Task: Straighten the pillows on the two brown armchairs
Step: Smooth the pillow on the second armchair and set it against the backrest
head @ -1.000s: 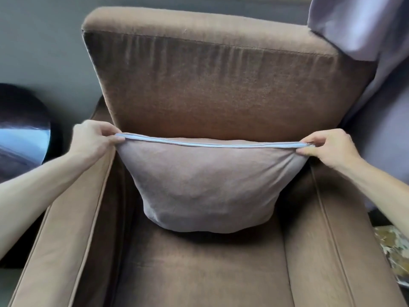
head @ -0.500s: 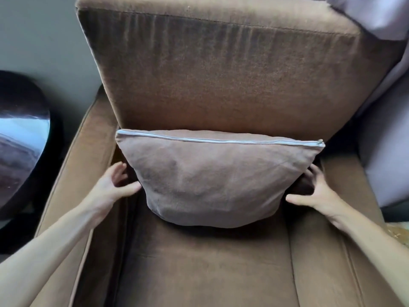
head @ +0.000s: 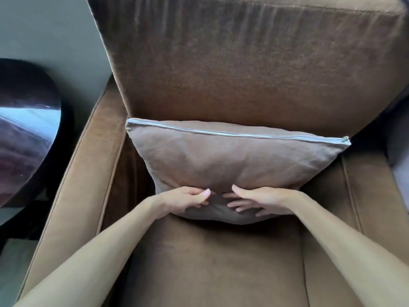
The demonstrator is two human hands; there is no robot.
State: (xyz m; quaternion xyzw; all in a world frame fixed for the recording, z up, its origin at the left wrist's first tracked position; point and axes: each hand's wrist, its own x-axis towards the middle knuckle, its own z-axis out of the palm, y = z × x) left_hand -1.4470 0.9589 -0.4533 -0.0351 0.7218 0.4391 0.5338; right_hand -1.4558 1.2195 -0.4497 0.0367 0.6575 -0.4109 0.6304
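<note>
Pillow stands upright against the armchair backrest, roughly centred. Left hand and right hand, fingers spread, press flat on its near lower face (gripping nothing). Second armchair out of view; judged about half done.

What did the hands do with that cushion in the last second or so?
Both hands let go of the pillow's zipped top corners, dropped down along its sides, then came together at its lower front. Now the left hand and right hand press there, fingers open, gripping nothing. The pillow stayed propped against the armchair's backrest, zip edge up; the dark round table has not moved.
</note>
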